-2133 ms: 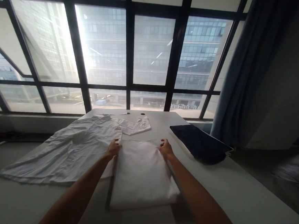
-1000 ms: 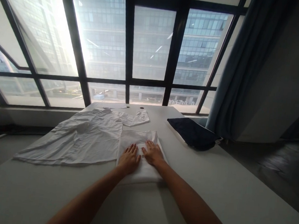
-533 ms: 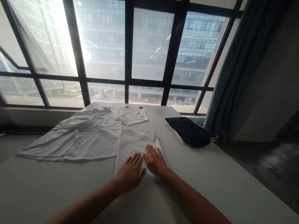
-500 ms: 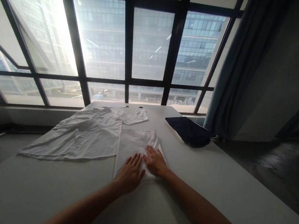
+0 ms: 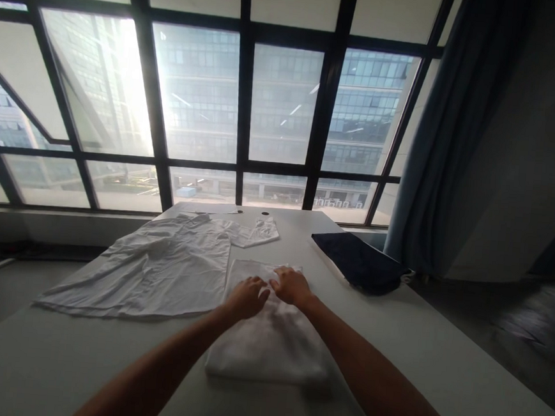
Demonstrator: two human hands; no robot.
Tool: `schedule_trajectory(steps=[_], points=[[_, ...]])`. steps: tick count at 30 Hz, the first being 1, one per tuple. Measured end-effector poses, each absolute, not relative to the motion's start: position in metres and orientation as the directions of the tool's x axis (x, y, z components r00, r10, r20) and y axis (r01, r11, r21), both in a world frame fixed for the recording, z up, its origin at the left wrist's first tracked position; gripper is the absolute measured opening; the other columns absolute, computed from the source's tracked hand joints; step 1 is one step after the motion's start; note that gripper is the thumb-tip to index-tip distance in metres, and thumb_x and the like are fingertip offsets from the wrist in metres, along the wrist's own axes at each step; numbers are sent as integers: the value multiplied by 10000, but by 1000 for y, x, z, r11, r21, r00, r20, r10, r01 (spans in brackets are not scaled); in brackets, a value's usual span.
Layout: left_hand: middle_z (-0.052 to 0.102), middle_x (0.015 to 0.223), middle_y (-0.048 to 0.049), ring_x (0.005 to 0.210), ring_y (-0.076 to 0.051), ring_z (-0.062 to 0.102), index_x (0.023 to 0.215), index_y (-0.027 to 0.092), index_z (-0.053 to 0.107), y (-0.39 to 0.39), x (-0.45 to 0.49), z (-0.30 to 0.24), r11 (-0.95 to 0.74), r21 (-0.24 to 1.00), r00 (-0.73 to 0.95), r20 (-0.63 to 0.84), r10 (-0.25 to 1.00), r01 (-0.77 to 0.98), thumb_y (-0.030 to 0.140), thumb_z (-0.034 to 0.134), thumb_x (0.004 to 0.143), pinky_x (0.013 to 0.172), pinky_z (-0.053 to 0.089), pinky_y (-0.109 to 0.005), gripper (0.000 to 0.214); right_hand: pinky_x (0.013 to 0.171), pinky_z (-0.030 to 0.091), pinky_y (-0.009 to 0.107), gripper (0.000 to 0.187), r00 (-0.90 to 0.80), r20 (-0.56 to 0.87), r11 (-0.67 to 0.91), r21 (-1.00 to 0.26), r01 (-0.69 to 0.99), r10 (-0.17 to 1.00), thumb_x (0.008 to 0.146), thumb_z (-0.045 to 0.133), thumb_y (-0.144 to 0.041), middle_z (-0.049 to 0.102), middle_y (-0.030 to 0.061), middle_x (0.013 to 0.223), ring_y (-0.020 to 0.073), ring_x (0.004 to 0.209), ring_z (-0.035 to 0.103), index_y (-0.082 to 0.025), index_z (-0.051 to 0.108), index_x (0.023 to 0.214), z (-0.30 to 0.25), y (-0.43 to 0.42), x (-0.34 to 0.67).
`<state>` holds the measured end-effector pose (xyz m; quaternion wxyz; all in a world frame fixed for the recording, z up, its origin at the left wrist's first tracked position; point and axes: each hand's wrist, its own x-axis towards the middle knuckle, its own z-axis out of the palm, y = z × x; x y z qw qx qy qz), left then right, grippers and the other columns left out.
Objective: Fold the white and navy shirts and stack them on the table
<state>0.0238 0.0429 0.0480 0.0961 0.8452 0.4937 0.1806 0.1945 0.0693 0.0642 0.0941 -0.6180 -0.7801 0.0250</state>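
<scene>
A folded white garment [image 5: 267, 342] lies flat on the pale table [image 5: 437, 374] in front of me. My left hand [image 5: 247, 296] and my right hand [image 5: 291, 285] rest side by side on its far half, palms down, fingers stretched out. Neither hand grips anything. To the left of the folded piece a white shirt [image 5: 157, 272] is spread out flat, its sleeve reaching toward the window.
A dark navy folded cloth [image 5: 357, 262] sits at the table's far right edge. Tall windows with dark frames [image 5: 240, 102] stand behind the table, and a blue curtain [image 5: 446, 138] hangs at the right. The floor drops away on both sides.
Both hands have slid away from me along the folded garment, from its near edge to its far half. The camera view has shifted a little.
</scene>
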Motion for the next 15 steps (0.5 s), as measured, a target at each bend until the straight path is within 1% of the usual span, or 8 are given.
schedule_trajectory(steps=[1, 3, 5, 6, 9, 12, 14, 15], points=[[583, 1384, -142, 1281, -268, 530, 1322, 146, 596, 61, 25, 51, -447, 315, 385, 239, 891, 837, 349, 369, 970, 1080, 391, -400, 465, 1101, 299, 392, 522, -208, 140, 229, -151, 962, 968, 951, 418, -412, 511, 153, 1453, 261, 1341, 451, -158, 532, 1392, 65, 83, 195], [405, 1533, -170, 1430, -286, 351, 1437, 86, 465, 91, 25, 48, -357, 256, 295, 253, 922, 898, 358, 353, 980, 1157, 285, -436, 544, 1168, 185, 411, 590, -181, 129, 200, -155, 967, 975, 970, 376, -421, 345, 135, 1571, 234, 1454, 282, -145, 405, 1490, 56, 107, 197], [267, 1591, -189, 1486, -306, 216, 1492, 45, 365, 110, 21, 32, -302, 213, 260, 202, 944, 929, 399, 329, 987, 1187, 211, -466, 618, 1196, 90, 424, 657, -153, 70, 163, -180, 970, 986, 988, 302, -489, 239, 122, 1615, 217, 1498, 163, -127, 317, 1536, 38, 122, 203], [234, 1599, -192, 1492, -314, 189, 1505, 38, 338, 116, 18, 23, -291, 201, 259, 169, 951, 935, 423, 318, 987, 1190, 199, -474, 645, 1201, 63, 427, 685, -145, 40, 149, -195, 969, 989, 993, 257, -523, 217, 118, 1621, 215, 1504, 139, -120, 293, 1546, 29, 127, 206], [220, 1601, -190, 1489, -317, 195, 1521, 56, 313, 124, 10, 0, -285, 200, 270, 102, 957, 937, 463, 289, 985, 1186, 211, -477, 673, 1206, 43, 423, 737, -139, -26, 130, -221, 967, 990, 992, 173, -575, 182, 109, 1631, 210, 1510, 106, -109, 263, 1556, 8, 132, 215], [218, 1600, -192, 1493, -301, 189, 1525, 64, 307, 123, 8, -1, -300, 204, 281, 116, 953, 932, 462, 274, 990, 1190, 202, -479, 667, 1207, 42, 422, 757, -149, -32, 139, -218, 966, 988, 984, 183, -606, 158, 100, 1637, 210, 1513, 85, -122, 249, 1562, 5, 131, 222], [208, 1604, -184, 1497, -298, 174, 1527, 70, 310, 111, 12, 7, -299, 198, 277, 132, 952, 933, 452, 266, 996, 1198, 177, -490, 655, 1203, 70, 431, 750, -149, -27, 140, -219, 966, 988, 980, 207, -618, 200, 107, 1628, 219, 1506, 135, -140, 275, 1555, 11, 128, 226], [203, 1606, -177, 1499, -300, 165, 1529, 79, 314, 101, 15, 12, -309, 194, 285, 140, 948, 931, 462, 270, 995, 1201, 160, -503, 658, 1198, 97, 442, 739, -148, -26, 139, -215, 967, 989, 978, 225, -618, 250, 121, 1612, 230, 1493, 190, -146, 313, 1540, 16, 127, 227]])
